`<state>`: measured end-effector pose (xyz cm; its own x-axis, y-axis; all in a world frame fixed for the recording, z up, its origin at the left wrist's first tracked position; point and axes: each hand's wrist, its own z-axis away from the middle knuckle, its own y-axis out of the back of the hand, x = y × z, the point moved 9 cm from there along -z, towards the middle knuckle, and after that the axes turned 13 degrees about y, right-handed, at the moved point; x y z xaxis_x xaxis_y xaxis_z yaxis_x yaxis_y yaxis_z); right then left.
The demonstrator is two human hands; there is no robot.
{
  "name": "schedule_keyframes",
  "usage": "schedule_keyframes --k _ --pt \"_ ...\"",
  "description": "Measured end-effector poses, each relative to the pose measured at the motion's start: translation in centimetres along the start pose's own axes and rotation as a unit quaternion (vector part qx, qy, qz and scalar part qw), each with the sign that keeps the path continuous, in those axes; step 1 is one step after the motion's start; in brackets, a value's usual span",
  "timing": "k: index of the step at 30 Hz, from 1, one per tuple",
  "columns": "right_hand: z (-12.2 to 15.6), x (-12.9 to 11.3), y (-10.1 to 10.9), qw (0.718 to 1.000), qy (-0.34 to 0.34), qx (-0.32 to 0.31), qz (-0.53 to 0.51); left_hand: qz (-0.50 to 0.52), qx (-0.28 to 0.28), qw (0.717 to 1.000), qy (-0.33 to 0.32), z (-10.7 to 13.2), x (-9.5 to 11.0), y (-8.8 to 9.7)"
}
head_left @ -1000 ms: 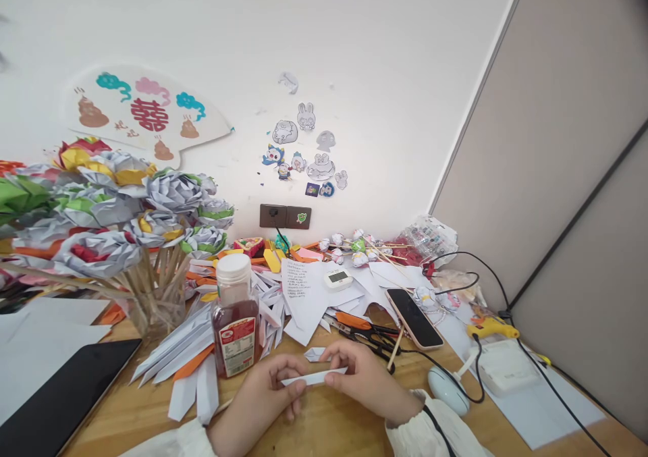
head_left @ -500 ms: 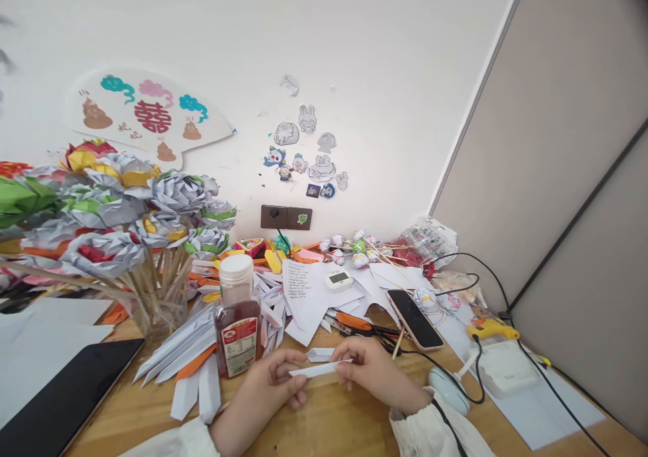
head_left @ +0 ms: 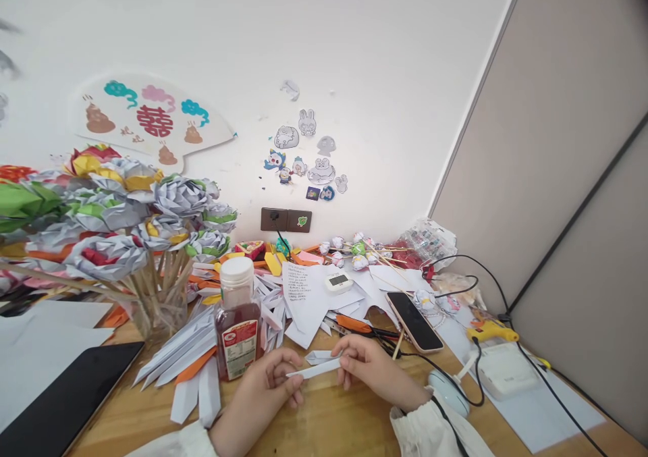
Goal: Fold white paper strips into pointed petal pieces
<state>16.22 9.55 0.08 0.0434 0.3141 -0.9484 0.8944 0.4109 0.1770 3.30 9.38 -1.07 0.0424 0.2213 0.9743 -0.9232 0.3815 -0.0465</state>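
Between my two hands is a narrow folded strip of white paper (head_left: 320, 368), held level just above the wooden table. My left hand (head_left: 276, 383) pinches its left end between thumb and fingers. At the other end, my right hand (head_left: 362, 366) grips the strip with its thumb on top. Just behind lies another folded white paper piece (head_left: 318, 356) on the table, partly hidden by the strip and my right fingers. Close to my left hand stands a bottle of reddish-brown liquid (head_left: 237, 329) with a white cap.
To the left, folded paper strips (head_left: 182, 349) lie beside a jar of paper flowers (head_left: 156, 295) and a black tablet-like slab (head_left: 71, 403). Behind my hands are a white timer (head_left: 338, 281) and a phone (head_left: 414, 320). A yellow glue gun (head_left: 492, 330) and cables lie right.
The right end of the strip has tilted up slightly, and my right thumb has shifted along it. Both hands keep hold, and the view has moved slightly.
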Motion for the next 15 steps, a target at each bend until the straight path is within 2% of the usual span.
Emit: schedule_keyframes --k 5,9,15 --pt "0.00 -0.05 0.21 1.000 0.013 -0.001 -0.008 0.036 -0.004 0.999 0.035 0.20 -0.20 -0.23" --pt "-0.02 -0.46 0.40 1.000 0.020 0.001 -0.001 0.047 0.002 0.999 0.028 0.17 0.05 -0.04" --pt "-0.19 -0.50 0.85 0.999 0.043 0.030 0.001 0.086 -0.010 0.995 0.050 -0.03 -0.57 0.16"
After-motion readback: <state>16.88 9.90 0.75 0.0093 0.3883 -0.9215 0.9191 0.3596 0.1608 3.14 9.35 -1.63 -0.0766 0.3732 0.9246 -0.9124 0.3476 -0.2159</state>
